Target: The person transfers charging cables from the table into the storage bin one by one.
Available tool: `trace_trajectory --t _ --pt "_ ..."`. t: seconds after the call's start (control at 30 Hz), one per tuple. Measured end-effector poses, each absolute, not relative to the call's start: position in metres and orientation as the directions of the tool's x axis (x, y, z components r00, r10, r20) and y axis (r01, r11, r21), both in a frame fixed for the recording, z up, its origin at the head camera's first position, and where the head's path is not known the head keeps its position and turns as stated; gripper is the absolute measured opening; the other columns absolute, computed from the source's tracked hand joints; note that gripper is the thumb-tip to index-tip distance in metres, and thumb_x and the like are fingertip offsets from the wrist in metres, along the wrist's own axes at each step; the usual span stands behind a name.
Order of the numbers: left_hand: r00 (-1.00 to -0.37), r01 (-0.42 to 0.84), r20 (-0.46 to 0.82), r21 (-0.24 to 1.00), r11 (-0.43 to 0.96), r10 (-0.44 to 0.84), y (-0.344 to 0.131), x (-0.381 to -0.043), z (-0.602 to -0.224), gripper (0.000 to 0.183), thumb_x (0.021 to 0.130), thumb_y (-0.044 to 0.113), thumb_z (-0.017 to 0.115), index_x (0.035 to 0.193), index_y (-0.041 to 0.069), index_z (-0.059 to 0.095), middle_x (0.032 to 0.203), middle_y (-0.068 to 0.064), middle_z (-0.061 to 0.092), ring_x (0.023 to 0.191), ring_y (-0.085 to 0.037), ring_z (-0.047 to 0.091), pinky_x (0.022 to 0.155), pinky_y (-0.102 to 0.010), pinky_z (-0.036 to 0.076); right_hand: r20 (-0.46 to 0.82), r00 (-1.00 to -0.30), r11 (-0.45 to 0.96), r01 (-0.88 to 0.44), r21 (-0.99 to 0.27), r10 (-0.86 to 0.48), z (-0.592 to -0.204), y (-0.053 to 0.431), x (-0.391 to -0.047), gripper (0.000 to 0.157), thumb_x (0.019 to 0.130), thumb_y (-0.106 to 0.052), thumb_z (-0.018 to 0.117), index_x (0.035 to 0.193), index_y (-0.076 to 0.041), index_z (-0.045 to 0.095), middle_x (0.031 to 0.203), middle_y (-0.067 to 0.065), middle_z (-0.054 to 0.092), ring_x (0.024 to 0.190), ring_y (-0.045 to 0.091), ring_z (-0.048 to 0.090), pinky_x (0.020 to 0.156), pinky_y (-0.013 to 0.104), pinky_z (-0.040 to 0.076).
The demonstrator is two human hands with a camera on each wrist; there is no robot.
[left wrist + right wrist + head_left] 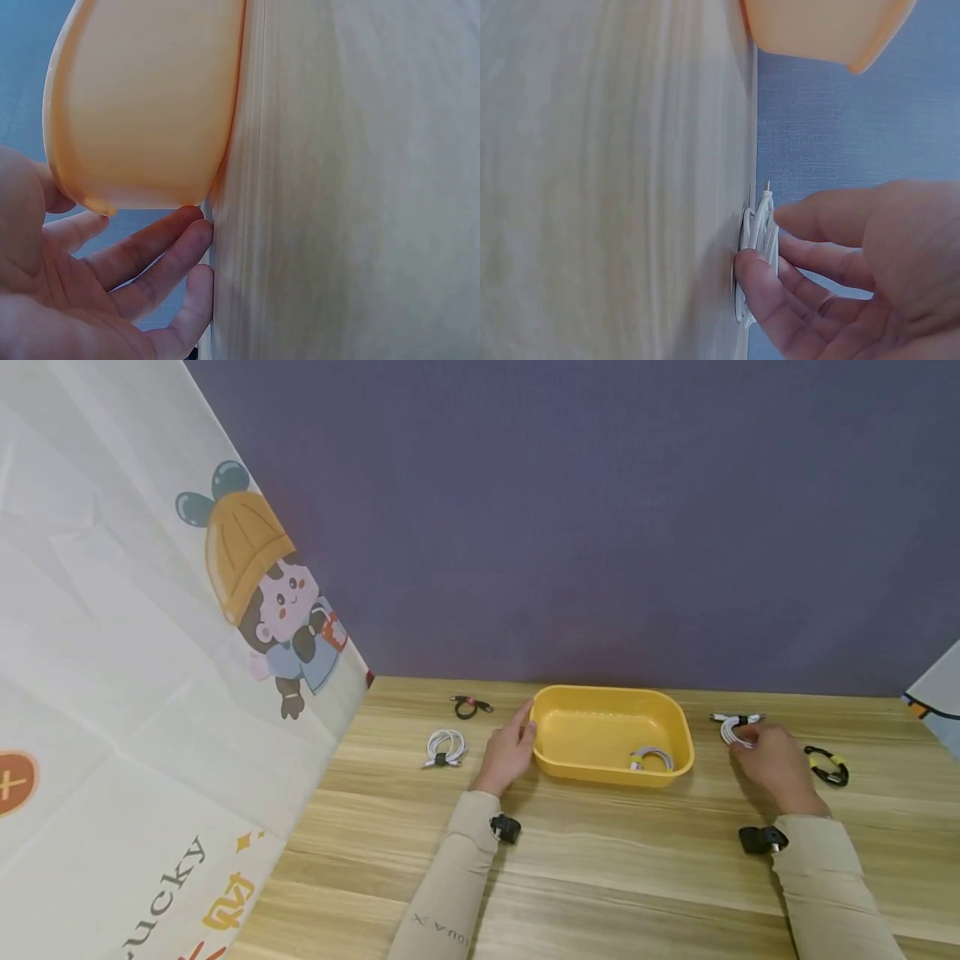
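A yellow plastic bin stands on the wooden table; a light-coloured coiled cable with yellow ties lies inside, toward its right front corner. At the bin's left end, my left hand touches the wall and rim, its fingers fairly straight in the left wrist view. To the right of the bin, my right hand pinches a coiled white cable bound with a black tie. In the right wrist view the thumb and fingers sit around that coil, which is low at the tabletop.
Left of the bin lie a small black cable with a reddish tie and a white coiled cable. A black cable with yellow ties is beside my right hand. A dark blue panel rises behind the table; a printed white sheet hangs at left.
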State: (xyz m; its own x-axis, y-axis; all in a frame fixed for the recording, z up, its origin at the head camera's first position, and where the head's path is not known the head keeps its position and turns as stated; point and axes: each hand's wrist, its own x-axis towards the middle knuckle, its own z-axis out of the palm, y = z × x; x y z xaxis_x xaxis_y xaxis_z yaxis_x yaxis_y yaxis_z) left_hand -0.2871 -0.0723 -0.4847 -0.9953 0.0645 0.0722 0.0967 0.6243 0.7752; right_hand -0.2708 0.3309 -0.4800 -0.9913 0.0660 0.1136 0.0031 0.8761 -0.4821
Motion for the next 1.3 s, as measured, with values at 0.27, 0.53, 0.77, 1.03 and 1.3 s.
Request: trace_trajectory --t 0.27,0.53,0.77,1.03,1.3 --pt "-0.994 0.111 0.090 0.770 0.628 0.066 -0.0726 -0.2871 -0.4849 0.049 0.110 0.032 0.043 0.158 0.035 0.038 0.118 -0.009 0.075 0.106 -0.031 0.069 0.098 -0.053 0.053 0.105 -0.992 0.885 0.013 -0.466 0.070 -0.4808 0.3320 -0.2698 0.036 0.092 -0.016 0.063 0.116 0.010 0.069 0.113 0.037 0.067 0.094 0.058 0.063 0.065 0.055 0.050" --pt "-0.996 0.091 0.066 0.777 0.623 0.063 -0.0724 -0.2880 -0.4854 0.049 0.110 0.035 0.042 0.159 0.038 0.036 0.119 -0.007 0.075 0.108 -0.030 0.067 0.099 -0.052 0.052 0.068 -0.996 0.898 0.022 -0.440 0.058 -0.4777 0.3308 -0.2688 0.037 0.090 -0.018 0.067 0.115 0.009 0.070 0.117 0.037 0.066 0.099 0.061 0.060 0.070 0.059 0.050" --pt "-0.996 0.090 0.064 0.780 0.620 0.063 -0.0725 -0.2886 -0.4864 0.049 0.110 0.036 0.041 0.158 0.041 0.035 0.116 -0.007 0.075 0.100 -0.026 0.067 0.094 -0.050 0.053 0.066 -0.997 0.906 0.009 -0.424 0.041 -0.4779 0.3317 -0.2691 0.033 0.088 -0.016 0.068 0.111 0.008 0.071 0.112 0.036 0.067 0.094 0.059 0.061 0.066 0.057 0.050" --pt "-0.996 0.093 0.069 0.772 0.629 0.063 -0.0727 -0.2883 -0.4861 0.049 0.110 0.036 0.042 0.158 0.040 0.036 0.111 -0.007 0.074 0.095 -0.026 0.066 0.091 -0.049 0.053 0.066 -0.998 0.913 -0.008 -0.408 0.021 -0.4798 0.3334 -0.2695 0.030 0.088 -0.014 0.069 0.109 0.007 0.071 0.110 0.034 0.068 0.091 0.056 0.063 0.066 0.055 0.049" --pt "-0.996 0.094 0.066 0.781 0.618 0.068 -0.0729 -0.2887 -0.4867 0.050 0.110 0.034 0.042 0.159 0.040 0.035 0.122 -0.009 0.074 0.105 -0.029 0.069 0.096 -0.051 0.053 0.061 -0.998 0.917 -0.016 -0.399 0.009 -0.4790 0.3323 -0.2695 0.030 0.090 -0.015 0.068 0.110 0.007 0.070 0.108 0.032 0.070 0.088 0.051 0.065 0.065 0.053 0.049"
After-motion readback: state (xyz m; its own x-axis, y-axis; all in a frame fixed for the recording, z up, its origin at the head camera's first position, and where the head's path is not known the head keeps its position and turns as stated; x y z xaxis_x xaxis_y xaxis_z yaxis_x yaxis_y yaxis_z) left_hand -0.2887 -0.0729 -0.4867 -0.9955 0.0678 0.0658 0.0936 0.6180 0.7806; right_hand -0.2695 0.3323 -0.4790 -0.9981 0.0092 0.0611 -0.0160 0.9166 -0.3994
